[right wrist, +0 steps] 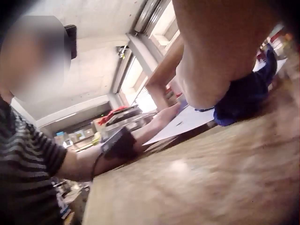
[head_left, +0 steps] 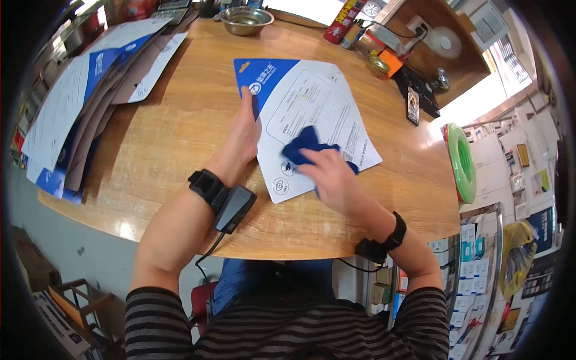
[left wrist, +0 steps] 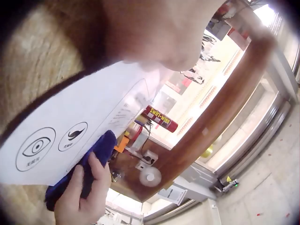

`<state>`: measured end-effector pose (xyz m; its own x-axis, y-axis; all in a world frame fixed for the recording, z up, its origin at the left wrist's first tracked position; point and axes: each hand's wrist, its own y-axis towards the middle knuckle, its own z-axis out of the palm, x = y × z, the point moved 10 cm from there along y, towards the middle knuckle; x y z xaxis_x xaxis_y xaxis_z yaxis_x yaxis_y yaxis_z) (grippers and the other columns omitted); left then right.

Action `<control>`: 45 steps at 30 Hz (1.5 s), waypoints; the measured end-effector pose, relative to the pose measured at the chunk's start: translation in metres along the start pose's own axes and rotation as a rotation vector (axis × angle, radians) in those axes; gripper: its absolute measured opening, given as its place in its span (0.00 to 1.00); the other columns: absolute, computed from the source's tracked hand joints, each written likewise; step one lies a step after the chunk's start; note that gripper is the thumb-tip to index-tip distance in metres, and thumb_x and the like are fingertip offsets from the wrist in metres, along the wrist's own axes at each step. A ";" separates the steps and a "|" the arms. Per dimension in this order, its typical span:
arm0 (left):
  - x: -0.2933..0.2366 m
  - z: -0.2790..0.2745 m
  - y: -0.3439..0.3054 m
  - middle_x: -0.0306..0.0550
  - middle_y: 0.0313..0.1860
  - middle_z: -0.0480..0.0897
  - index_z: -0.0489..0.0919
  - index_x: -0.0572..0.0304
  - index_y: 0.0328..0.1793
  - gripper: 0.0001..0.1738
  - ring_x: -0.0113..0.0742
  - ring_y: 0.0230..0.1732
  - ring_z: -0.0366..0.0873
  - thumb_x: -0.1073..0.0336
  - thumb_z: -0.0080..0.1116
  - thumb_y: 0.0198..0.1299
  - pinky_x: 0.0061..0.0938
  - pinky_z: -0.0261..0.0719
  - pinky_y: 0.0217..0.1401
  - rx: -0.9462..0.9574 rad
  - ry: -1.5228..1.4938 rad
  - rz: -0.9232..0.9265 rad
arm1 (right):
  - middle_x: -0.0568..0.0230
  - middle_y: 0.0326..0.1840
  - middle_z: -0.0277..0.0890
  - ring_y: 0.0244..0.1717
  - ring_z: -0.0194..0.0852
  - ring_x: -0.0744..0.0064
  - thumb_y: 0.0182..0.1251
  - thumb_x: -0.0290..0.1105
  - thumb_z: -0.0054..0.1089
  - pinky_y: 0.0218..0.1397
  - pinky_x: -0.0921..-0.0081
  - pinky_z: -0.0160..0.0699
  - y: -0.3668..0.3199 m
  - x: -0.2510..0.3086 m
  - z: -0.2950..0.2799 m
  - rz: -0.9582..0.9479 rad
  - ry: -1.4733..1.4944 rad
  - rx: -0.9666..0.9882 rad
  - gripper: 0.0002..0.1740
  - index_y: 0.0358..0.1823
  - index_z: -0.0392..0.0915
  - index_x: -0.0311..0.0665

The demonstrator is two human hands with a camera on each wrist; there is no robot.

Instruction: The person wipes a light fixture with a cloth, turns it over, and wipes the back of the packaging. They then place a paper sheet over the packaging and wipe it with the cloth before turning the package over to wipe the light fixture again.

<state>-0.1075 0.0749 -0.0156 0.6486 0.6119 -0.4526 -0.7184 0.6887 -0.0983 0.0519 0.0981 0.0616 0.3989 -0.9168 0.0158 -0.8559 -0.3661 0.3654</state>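
A white printed cardboard sheet (head_left: 318, 108) with a blue corner lies slightly raised over the wooden table (head_left: 186, 120). My left hand (head_left: 243, 132) grips it along its left edge, with some fingers hidden behind it. My right hand (head_left: 333, 177) holds a dark blue cloth (head_left: 300, 146) against the printed face, near the lower right. In the left wrist view, the fingers of that hand (left wrist: 84, 187) bunch the cloth (left wrist: 104, 143) beside two round printed marks. The right wrist view shows the cloth (right wrist: 243, 101) bunched under the hand, on the sheet (right wrist: 183, 125).
A stack of similar cardboard sheets (head_left: 90, 90) leans over the table's left side. At the back stand a metal bowl (head_left: 246, 21) and a red spray can (head_left: 343, 23). A phone-like device (head_left: 413, 106) lies at the right, and green coiled hose (head_left: 461, 159) hangs by the right edge.
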 end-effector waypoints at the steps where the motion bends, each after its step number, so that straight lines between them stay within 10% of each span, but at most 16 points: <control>1: 0.000 -0.003 0.000 0.52 0.62 0.73 0.65 0.63 0.65 0.34 0.45 0.61 0.70 0.40 0.33 0.69 0.38 0.69 0.64 -0.011 -0.010 0.001 | 0.58 0.55 0.71 0.48 0.66 0.59 0.43 0.20 0.54 0.50 0.65 0.70 0.010 0.016 0.004 -0.071 0.079 0.022 0.21 0.44 0.76 0.38; 9: 0.000 0.002 -0.003 0.55 0.60 0.74 0.64 0.61 0.67 0.42 0.47 0.57 0.75 0.33 0.18 0.66 0.40 0.76 0.58 0.011 0.133 -0.066 | 0.63 0.53 0.73 0.51 0.68 0.58 0.49 0.21 0.52 0.50 0.64 0.72 0.095 -0.034 0.014 -0.059 -0.008 -0.097 0.16 0.41 0.76 0.41; 15: -0.005 0.010 -0.009 0.55 0.63 0.70 0.62 0.62 0.68 0.38 0.46 0.65 0.68 0.37 0.21 0.69 0.40 0.69 0.64 -0.008 0.027 -0.024 | 0.53 0.57 0.70 0.51 0.67 0.49 0.52 0.20 0.50 0.55 0.60 0.68 0.028 -0.151 0.009 0.392 -0.232 -0.103 0.21 0.50 0.74 0.40; 28: 0.003 0.005 -0.005 0.56 0.61 0.73 0.64 0.59 0.68 0.45 0.48 0.60 0.73 0.30 0.18 0.64 0.41 0.71 0.63 0.017 0.145 -0.042 | 0.55 0.56 0.69 0.49 0.67 0.58 0.47 0.21 0.53 0.48 0.63 0.71 0.039 0.024 0.007 -0.095 0.040 0.017 0.23 0.50 0.74 0.39; 36: 0.007 0.006 0.000 0.53 0.60 0.73 0.64 0.56 0.67 0.42 0.45 0.59 0.73 0.32 0.17 0.65 0.40 0.75 0.60 0.066 0.037 -0.072 | 0.58 0.57 0.71 0.53 0.67 0.55 0.52 0.22 0.52 0.55 0.62 0.69 0.114 -0.067 0.011 0.078 -0.042 -0.104 0.22 0.52 0.72 0.40; 45: 0.000 0.014 -0.008 0.55 0.64 0.69 0.61 0.59 0.69 0.42 0.46 0.64 0.68 0.33 0.19 0.66 0.40 0.69 0.65 0.064 0.041 -0.035 | 0.47 0.55 0.71 0.51 0.67 0.47 0.57 0.23 0.51 0.56 0.60 0.68 0.039 -0.124 0.005 0.310 -0.273 -0.084 0.21 0.54 0.72 0.36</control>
<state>-0.0979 0.0747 -0.0028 0.6616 0.5713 -0.4857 -0.6768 0.7338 -0.0588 -0.0326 0.1964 0.0688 0.0148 -0.9943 -0.1060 -0.8875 -0.0619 0.4566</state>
